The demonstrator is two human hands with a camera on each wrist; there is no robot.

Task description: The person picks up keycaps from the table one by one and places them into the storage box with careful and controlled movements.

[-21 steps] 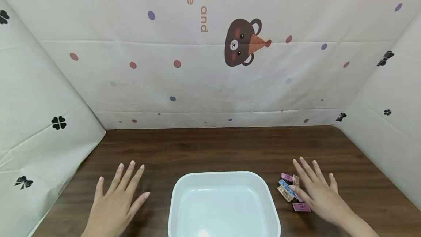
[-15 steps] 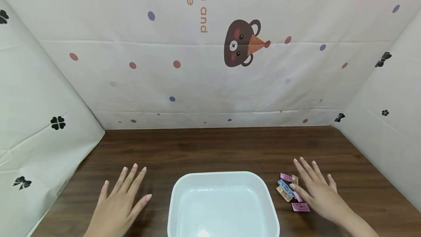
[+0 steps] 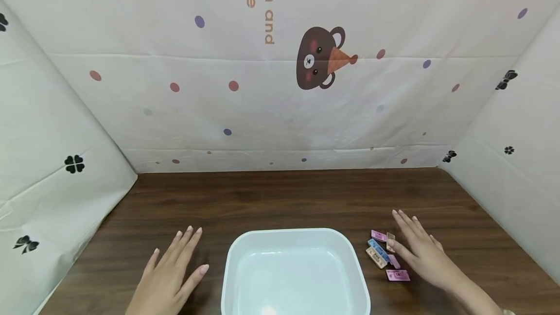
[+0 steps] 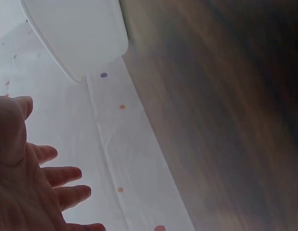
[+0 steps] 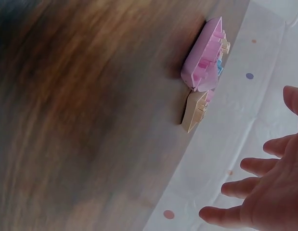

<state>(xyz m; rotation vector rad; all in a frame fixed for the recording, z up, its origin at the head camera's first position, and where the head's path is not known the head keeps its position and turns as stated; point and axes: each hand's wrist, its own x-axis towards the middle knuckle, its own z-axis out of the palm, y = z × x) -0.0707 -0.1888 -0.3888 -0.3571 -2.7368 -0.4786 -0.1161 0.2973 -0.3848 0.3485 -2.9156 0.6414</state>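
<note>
My left hand (image 3: 166, 276) hovers left of a white plastic tray (image 3: 233, 256), fingers straight and holding nothing. On the other side, my right hand (image 3: 426, 256) is held with fingers extended just right of a small cluster of plastic pieces. Among them are a blue piece (image 3: 378, 250), a beige piece (image 3: 376, 257) and a pink piece (image 3: 397, 275). Seen from the right wrist, the pink piece (image 5: 202, 57) has a hollow side, and a gap separates it from my fingers. In the left wrist view, the tray (image 4: 81, 33) stands apart from my palm.
A dark wooden tabletop (image 3: 280, 198) carries everything. White printed sheets form a back wall (image 3: 271, 111), a left wall (image 3: 35, 169) and a right wall (image 3: 516, 188) around it.
My left hand has shifted right and slightly nearer to me, its fingers drawing closer together. The right hand's fingers have also come together. The tray and pieces stay in place.
</note>
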